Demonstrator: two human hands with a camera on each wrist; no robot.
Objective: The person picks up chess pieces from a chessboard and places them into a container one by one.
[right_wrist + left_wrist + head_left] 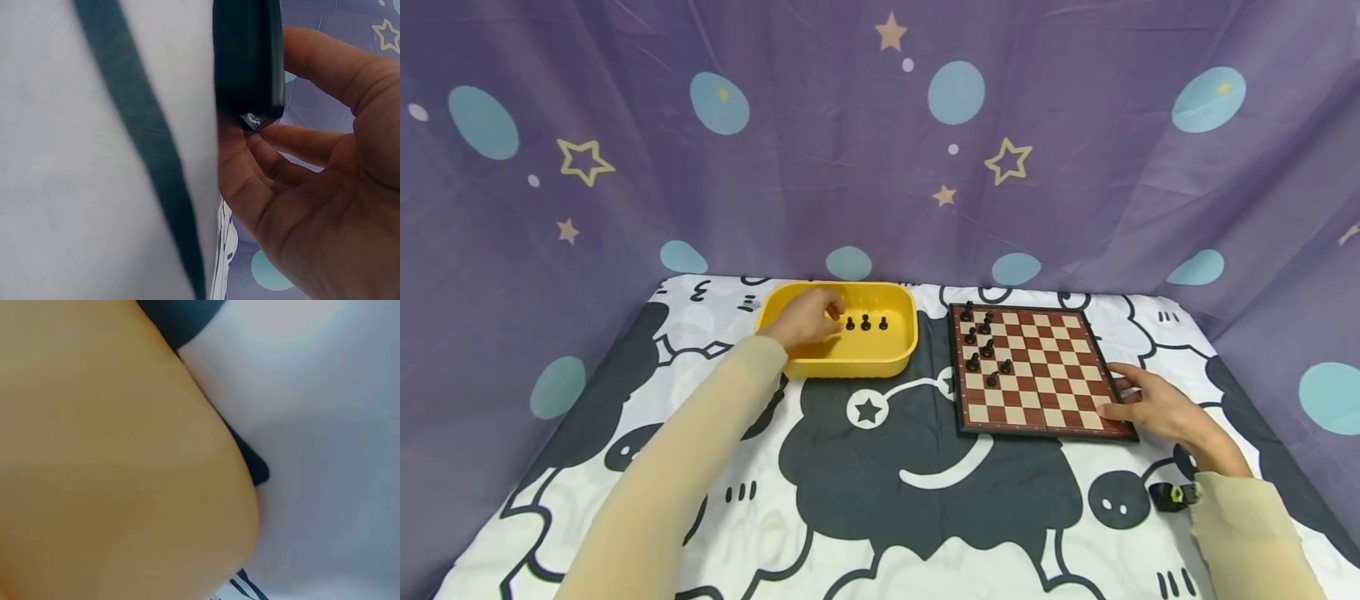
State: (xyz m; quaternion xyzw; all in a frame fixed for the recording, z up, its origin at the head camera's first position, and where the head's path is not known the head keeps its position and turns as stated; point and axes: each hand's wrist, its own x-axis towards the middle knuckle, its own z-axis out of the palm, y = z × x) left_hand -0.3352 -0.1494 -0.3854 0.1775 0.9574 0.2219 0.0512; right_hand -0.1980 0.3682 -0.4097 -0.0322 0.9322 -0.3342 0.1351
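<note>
My left hand (pixel 808 317) reaches over the near left rim of a yellow plastic bin (pixel 850 368), its fingers bent downward inside. Just right of the fingertips, three black chess pieces (pixel 866 322) stand in a row in the bin; I cannot tell whether the hand holds one. The left wrist view is mostly filled by the bin's yellow wall (pixel 125 450). On the right, my right hand (pixel 1157 408) grips a brown and cream chessboard (pixel 1060 367) by its right edge near the front corner, thumb over the top. In the right wrist view, fingers reach around the board's dark edge (pixel 250 56).
Several black chess pieces (pixel 988 348) stand on the left side of the board. Bin and board sit on a cloth (pixel 940 500) printed with cartoon sheep, a strip of it between them. Behind the table hangs a purple curtain (pixel 850 167) with stars and ovals.
</note>
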